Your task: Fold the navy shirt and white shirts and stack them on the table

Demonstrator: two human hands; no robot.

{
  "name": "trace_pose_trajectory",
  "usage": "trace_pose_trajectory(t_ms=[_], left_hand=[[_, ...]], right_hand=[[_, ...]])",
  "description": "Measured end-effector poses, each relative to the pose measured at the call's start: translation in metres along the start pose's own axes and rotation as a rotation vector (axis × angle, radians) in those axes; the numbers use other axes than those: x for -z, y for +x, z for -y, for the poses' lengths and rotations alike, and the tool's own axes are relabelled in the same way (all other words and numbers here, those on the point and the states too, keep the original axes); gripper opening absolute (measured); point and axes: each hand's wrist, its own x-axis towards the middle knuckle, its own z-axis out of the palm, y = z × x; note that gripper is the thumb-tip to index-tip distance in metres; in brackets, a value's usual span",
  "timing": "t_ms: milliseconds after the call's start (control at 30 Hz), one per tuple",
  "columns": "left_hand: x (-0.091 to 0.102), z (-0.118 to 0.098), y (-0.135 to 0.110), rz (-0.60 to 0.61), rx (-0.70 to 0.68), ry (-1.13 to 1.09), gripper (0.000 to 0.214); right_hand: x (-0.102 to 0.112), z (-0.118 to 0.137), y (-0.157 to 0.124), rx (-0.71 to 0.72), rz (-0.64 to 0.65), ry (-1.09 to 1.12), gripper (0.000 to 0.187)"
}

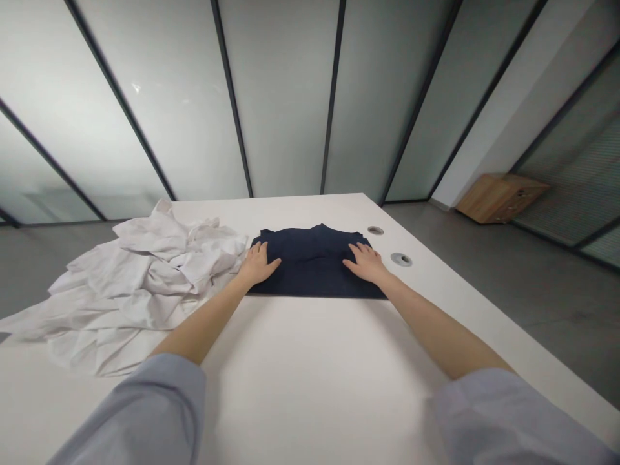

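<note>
A dark navy piece of folded cloth (314, 265) lies flat on the white table (300, 374), its near edge straight and its far edge uneven. On its left side rests my left hand (258, 265), open, with the fingers spread over the fabric. My right hand (367, 262) lies open on the right side of the same cloth, fingers apart. Whether the cloth is a garment I cannot tell. Close by my left forearm is a heaped pile of crumpled white cloth (150, 271).
Two round cable grommets (401, 259) are set in the tabletop at the right. A wooden cabinet (501, 197) stands on the grey floor (547, 284) beyond the table's right edge. Frosted glass panels (285, 97) with dark frames rise behind the table.
</note>
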Motion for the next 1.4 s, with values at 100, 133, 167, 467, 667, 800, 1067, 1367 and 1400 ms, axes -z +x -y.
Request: trace_pose_trajectory(t_ms=[100,133,167,467,667,800,1067,1367,1400], left_hand=[[-0.001,0.008,-0.026,0.050,0.062,0.028,0.076],[0.000,0.012,-0.033,0.078,0.082,0.036,0.075],[0.002,0.014,-0.040,0.105,0.087,0.047,0.074],[0.015,0.011,-0.062,0.214,-0.211,0.142,0.056],[0.022,0.008,-0.059,0.277,-0.234,0.141,0.057],[0.034,0.003,-0.062,0.279,-0.233,0.153,0.054],[0.053,-0.005,-0.057,0.229,-0.010,0.125,0.041],[0.036,0.023,-0.011,0.096,0.371,0.155,0.056],[0.036,0.025,-0.006,0.113,0.412,0.124,0.059]], right_hand=[[-0.005,-0.001,-0.018,-0.066,0.024,-0.013,0.066],[-0.008,-0.005,-0.022,-0.100,0.035,-0.013,0.067],[-0.010,-0.008,-0.025,-0.126,0.045,-0.013,0.068],[-0.032,-0.032,-0.026,-0.027,0.001,0.002,0.066],[-0.022,-0.034,-0.019,0.016,0.038,0.010,0.066],[-0.021,-0.032,-0.024,0.034,0.019,0.013,0.065],[-0.001,-0.022,-0.045,0.098,-0.014,-0.031,0.051],[-0.005,-0.043,0.022,-0.267,-0.010,0.200,0.045],[-0.007,-0.045,0.027,-0.317,0.014,0.248,0.044]])
